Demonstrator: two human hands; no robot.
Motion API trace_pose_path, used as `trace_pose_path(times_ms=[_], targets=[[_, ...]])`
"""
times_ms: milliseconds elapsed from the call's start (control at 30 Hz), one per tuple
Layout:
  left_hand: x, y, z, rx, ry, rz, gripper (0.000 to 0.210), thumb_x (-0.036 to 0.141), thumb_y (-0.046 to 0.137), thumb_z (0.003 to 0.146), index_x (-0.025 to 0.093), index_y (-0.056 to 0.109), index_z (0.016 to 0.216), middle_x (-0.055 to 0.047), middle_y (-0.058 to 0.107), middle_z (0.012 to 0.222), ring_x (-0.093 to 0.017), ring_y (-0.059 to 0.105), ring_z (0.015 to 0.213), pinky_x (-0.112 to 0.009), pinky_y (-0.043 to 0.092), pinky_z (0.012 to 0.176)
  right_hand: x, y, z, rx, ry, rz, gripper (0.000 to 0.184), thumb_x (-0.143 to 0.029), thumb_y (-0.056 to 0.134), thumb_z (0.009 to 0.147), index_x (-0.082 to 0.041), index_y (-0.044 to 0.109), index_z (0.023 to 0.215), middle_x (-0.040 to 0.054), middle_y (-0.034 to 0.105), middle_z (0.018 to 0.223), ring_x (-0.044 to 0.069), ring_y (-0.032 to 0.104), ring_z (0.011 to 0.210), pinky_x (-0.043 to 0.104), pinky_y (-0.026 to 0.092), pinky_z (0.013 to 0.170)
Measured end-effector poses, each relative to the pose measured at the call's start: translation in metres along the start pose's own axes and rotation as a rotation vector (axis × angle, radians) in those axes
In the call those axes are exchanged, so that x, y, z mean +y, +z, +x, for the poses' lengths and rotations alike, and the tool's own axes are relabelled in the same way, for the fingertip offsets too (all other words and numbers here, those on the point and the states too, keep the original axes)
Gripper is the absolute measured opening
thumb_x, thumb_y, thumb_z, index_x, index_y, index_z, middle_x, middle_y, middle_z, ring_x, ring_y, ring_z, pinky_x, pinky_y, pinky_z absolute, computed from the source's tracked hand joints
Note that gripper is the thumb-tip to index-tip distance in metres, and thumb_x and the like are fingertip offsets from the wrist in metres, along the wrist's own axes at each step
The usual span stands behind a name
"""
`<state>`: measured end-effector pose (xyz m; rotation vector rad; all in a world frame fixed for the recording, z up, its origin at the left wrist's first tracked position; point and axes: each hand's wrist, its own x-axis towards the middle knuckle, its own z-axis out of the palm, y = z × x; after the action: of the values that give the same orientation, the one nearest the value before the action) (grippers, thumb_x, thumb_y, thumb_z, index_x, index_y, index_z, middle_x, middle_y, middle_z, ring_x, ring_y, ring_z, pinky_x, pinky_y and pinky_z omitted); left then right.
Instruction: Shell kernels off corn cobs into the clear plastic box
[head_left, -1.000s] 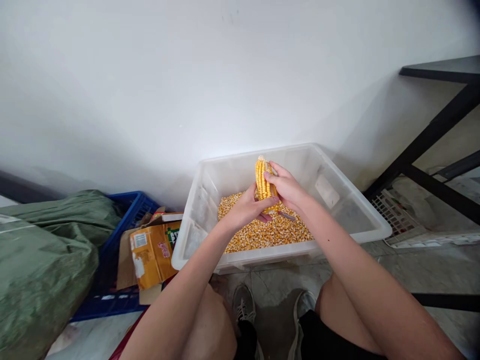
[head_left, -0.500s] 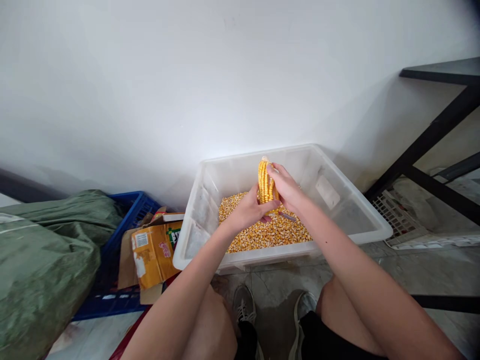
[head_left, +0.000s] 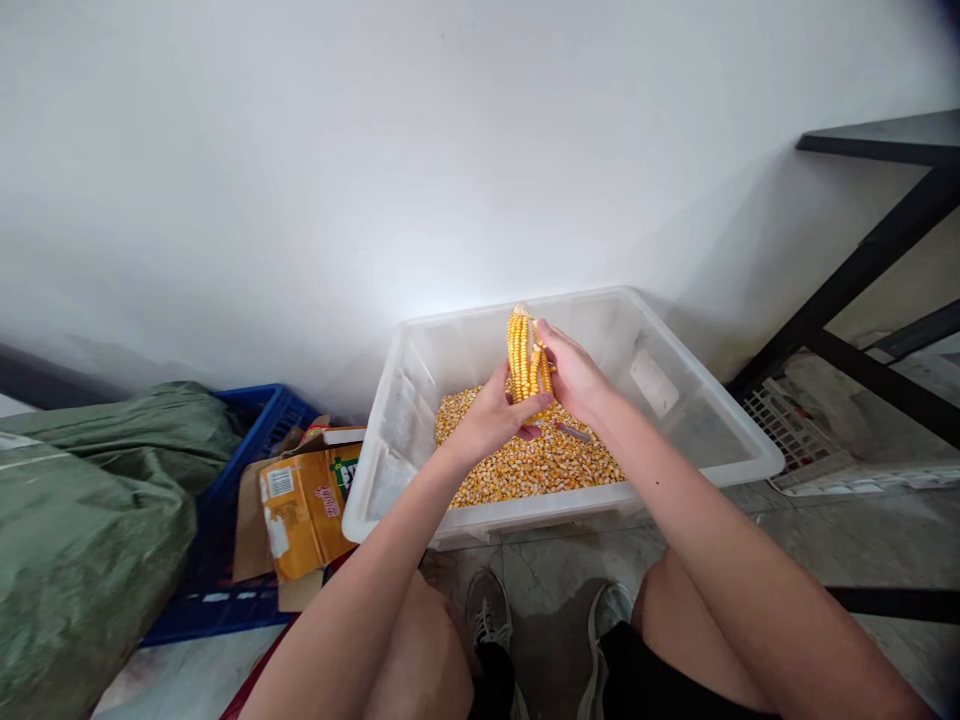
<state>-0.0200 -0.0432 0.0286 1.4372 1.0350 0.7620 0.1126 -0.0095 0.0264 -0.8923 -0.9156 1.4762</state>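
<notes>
Both my hands hold one yellow corn cob point(head_left: 523, 358) above a translucent plastic bin point(head_left: 420, 345). My left hand point(head_left: 496, 412) is closed around the cob's lower part, thumb across its front. My right hand point(head_left: 571, 370) grips the cob's right side, its thumb close to the upper end. A gap between the kernel rows runs down the side of the cob facing the right hand. Loose corn kernels point(head_left: 540, 470) cover the bottom of the bin. On them, just below my right hand, lies a slim tool point(head_left: 573, 432), partly hidden.
Left of the bin, a flattened orange carton point(head_left: 307, 510) leans in a blue crate point(head_left: 262, 400) beside a green tarp-like bag point(head_left: 90, 530). A black metal frame point(head_left: 810, 300) stands at right, with a white basket point(head_left: 795, 430) beneath. A white wall rises behind the bin.
The cob and both hands have shifted slightly left. My right thumb has moved off the front rows toward the cob's right edge, and the gap between rows shows wider near the top.
</notes>
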Motion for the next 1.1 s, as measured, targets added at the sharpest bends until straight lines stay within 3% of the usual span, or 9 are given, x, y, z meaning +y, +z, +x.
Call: trace_pose_path(times_ms=[100,167,233,433,533,733,967,1100], targets=[[-0.002,0.000,0.003,0.070,-0.048,-0.045,0.071,0.039,0.073,0.082,0.018,0.038,0.140,-0.011,0.065,0.102,-0.014,0.067,0.064,-0.033,0.060,0.062,0.003,0.001,-0.003,-0.001,0.064,-0.075,0.071,-0.033,0.068,0.082,-0.030,0.039,0.146,0.0077,0.067,0.116,0.022,0.066,0.087,0.036,0.055,0.072],[-0.003,0.000,0.005,0.117,-0.078,-0.049,0.081,0.040,0.074,0.081,0.020,0.030,0.146,-0.011,0.067,0.099,-0.015,0.068,0.061,-0.035,0.060,0.062,0.006,0.001,-0.003,0.002,0.118,-0.098,0.077,-0.030,0.066,0.084,-0.032,0.031,0.152,0.0076,0.067,0.120,0.022,0.067,0.083,0.037,0.055,0.069],[-0.004,-0.001,0.005,0.125,-0.085,-0.037,0.083,0.042,0.075,0.080,0.021,0.030,0.146,-0.011,0.067,0.100,-0.016,0.069,0.060,-0.035,0.060,0.061,0.008,0.001,-0.002,0.005,0.133,-0.101,0.072,-0.028,0.062,0.087,-0.034,0.032,0.152,0.0071,0.065,0.126,0.020,0.067,0.083,0.037,0.055,0.071],[-0.003,-0.004,0.004,0.080,-0.081,-0.044,0.055,0.041,0.068,0.086,0.019,0.047,0.133,-0.013,0.067,0.108,-0.012,0.067,0.058,-0.031,0.060,0.059,0.012,-0.001,0.002,-0.010,0.135,-0.062,0.059,-0.020,0.050,0.091,-0.031,0.040,0.149,0.0049,0.065,0.127,0.019,0.067,0.094,0.036,0.055,0.078],[-0.002,-0.004,0.005,0.097,-0.091,-0.060,0.061,0.039,0.070,0.085,0.020,0.044,0.137,-0.014,0.068,0.108,-0.014,0.068,0.058,-0.032,0.060,0.060,0.010,0.000,0.000,0.006,0.161,-0.024,0.063,-0.020,0.049,0.090,-0.031,0.037,0.151,0.0047,0.068,0.121,0.019,0.067,0.090,0.035,0.055,0.076],[-0.003,-0.005,0.004,0.083,-0.107,-0.069,0.071,0.041,0.074,0.081,0.019,0.040,0.140,-0.014,0.070,0.100,-0.017,0.070,0.062,-0.035,0.061,0.064,0.008,-0.005,-0.004,-0.113,0.167,-0.135,0.079,-0.025,0.068,0.082,-0.035,0.033,0.153,0.0055,0.064,0.128,0.020,0.065,0.086,0.036,0.054,0.076],[-0.006,-0.005,0.000,0.040,-0.069,-0.112,0.059,0.038,0.071,0.084,0.021,0.048,0.136,-0.014,0.067,0.117,-0.013,0.070,0.070,-0.031,0.062,0.066,0.007,-0.009,-0.005,-0.126,0.202,-0.129,0.076,-0.021,0.063,0.085,-0.035,0.032,0.153,0.0049,0.063,0.130,0.020,0.063,0.091,0.037,0.054,0.080],[-0.007,-0.006,0.000,0.028,-0.078,-0.126,0.057,0.039,0.068,0.086,0.022,0.049,0.137,-0.014,0.067,0.117,-0.014,0.071,0.071,-0.030,0.062,0.065,0.004,-0.010,-0.006,-0.148,0.208,-0.128,0.069,-0.021,0.060,0.087,-0.032,0.037,0.152,0.0057,0.067,0.118,0.018,0.061,0.078,0.032,0.053,0.067]])
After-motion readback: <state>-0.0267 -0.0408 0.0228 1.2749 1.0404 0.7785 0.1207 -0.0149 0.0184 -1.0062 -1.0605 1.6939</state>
